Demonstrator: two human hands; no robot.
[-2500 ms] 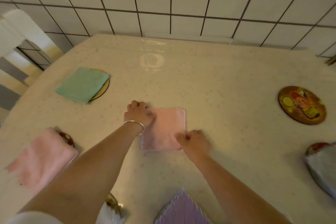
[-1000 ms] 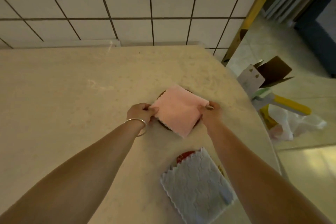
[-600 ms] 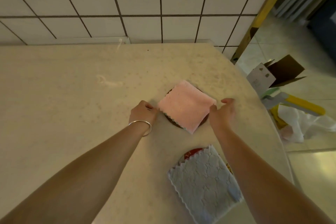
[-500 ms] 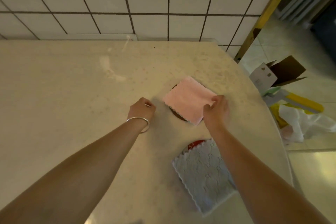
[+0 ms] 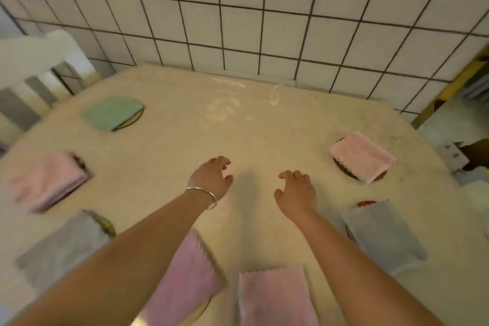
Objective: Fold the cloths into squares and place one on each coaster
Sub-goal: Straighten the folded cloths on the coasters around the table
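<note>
From the head camera, the left hand (image 5: 211, 177) and the right hand (image 5: 296, 193) hang side by side over the middle of the table (image 5: 264, 119), fingers loosely curled, nothing in either. A silver bangle (image 5: 203, 194) rings the left wrist. Right of the right hand and a little farther out, a folded pink cloth (image 5: 362, 156) lies on a dark coaster (image 5: 344, 171); nearer, on the same side, a pale blue cloth (image 5: 383, 235) covers most of a red-rimmed coaster (image 5: 366, 203). Left of the left hand lie a green cloth (image 5: 112, 112), a second pink cloth (image 5: 50, 180) and a grey cloth (image 5: 60, 249), each on a coaster. Nearer the body than both hands sit a mauve cloth (image 5: 185, 278) and a pink unplaced cloth (image 5: 275, 296). The table is speckled cream stone; a white tiled wall (image 5: 238, 8) stands behind it
</note>
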